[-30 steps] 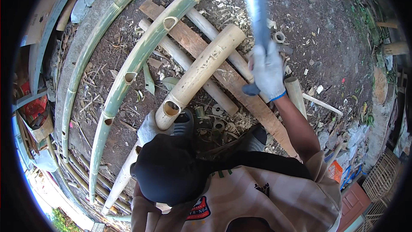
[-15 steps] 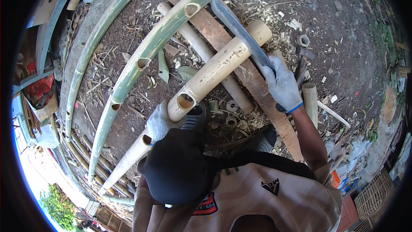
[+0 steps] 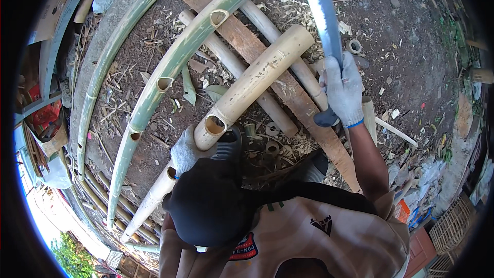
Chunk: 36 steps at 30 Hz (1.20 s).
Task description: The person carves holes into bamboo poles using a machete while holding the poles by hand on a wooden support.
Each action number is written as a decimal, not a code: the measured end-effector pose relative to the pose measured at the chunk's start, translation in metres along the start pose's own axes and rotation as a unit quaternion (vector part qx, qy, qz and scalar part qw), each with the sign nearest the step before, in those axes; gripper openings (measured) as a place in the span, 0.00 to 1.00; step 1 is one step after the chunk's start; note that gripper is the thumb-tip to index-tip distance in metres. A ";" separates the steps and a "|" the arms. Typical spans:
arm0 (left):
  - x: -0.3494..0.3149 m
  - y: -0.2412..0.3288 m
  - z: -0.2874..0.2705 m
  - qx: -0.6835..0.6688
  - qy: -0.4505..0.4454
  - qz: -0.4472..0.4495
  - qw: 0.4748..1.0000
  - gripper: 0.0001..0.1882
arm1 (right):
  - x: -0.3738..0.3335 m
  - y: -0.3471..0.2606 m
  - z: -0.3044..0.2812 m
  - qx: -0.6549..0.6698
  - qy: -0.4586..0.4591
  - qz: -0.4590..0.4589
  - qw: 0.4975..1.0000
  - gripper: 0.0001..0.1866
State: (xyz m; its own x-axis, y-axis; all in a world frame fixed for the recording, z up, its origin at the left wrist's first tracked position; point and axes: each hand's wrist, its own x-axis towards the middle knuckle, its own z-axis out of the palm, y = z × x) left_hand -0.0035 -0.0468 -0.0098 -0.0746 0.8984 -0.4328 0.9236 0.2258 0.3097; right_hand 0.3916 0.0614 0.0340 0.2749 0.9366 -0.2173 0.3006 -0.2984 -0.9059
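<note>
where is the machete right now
In the head view, the machete is at the top, right of centre, gripped in the gloved right hand, just right of the upper end of the pale bamboo pole.

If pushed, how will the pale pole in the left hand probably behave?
The pole may roll, since it is round and lies across a plank. It is probably stiff, as it shows no clear sag. It is likely light for its size, because the hole shows a hollow inside.
</note>
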 end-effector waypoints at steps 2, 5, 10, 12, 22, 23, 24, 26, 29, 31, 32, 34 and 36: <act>-0.001 0.001 -0.001 -0.013 0.009 -0.012 1.000 0.40 | 0.010 0.002 -0.005 0.123 0.053 -0.078 0.988 0.18; -0.003 0.008 0.000 -0.008 0.007 -0.023 1.000 0.42 | 0.005 0.050 0.004 -0.190 -0.002 -0.291 0.938 0.16; 0.000 0.005 -0.001 0.000 0.011 -0.027 1.000 0.42 | 0.009 0.007 -0.007 -0.160 -0.044 -0.079 0.983 0.13; 0.001 0.001 -0.001 -0.001 0.007 -0.029 1.000 0.42 | 0.016 -0.041 -0.012 0.081 0.070 -0.050 0.993 0.12; 0.002 0.004 -0.004 -0.028 0.007 -0.033 0.999 0.38 | 0.018 -0.038 -0.016 0.039 0.005 -0.031 0.999 0.12; 0.001 0.008 -0.005 -0.014 0.005 -0.038 0.999 0.38 | 0.022 -0.050 -0.020 0.138 0.036 -0.052 0.988 0.12; 0.000 0.007 -0.004 -0.015 0.004 -0.038 0.999 0.38 | 0.027 -0.041 -0.019 0.155 0.067 -0.129 0.977 0.12; -0.001 0.004 -0.003 -0.030 0.014 -0.028 0.999 0.40 | 0.009 -0.020 0.008 0.133 0.058 -0.056 0.988 0.15; 0.001 -0.009 0.011 0.001 0.053 -0.003 0.999 0.39 | 0.016 0.065 0.004 -0.340 -0.097 -0.290 0.889 0.17; 0.007 -0.007 0.006 -0.008 0.034 -0.001 0.999 0.38 | 0.014 0.028 -0.003 -0.221 -0.124 -0.117 0.960 0.16; 0.005 -0.004 0.001 -0.016 0.010 0.000 1.000 0.37 | 0.017 0.007 -0.009 -0.142 -0.103 -0.043 0.984 0.15; 0.002 0.000 -0.004 -0.016 0.020 -0.005 1.000 0.36 | 0.018 -0.042 -0.007 0.075 0.026 -0.032 0.996 0.14; 0.000 0.004 -0.005 -0.032 0.018 -0.021 0.999 0.36 | 0.015 -0.033 0.004 0.117 0.088 -0.049 0.988 0.15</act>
State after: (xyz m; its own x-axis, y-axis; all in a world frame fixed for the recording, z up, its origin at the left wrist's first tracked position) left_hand -0.0016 -0.0440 -0.0043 -0.1268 0.9003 -0.4164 0.8939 0.2856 0.3454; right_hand 0.3826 0.0863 0.0594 0.4164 0.9059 -0.0771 0.1196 -0.1386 -0.9831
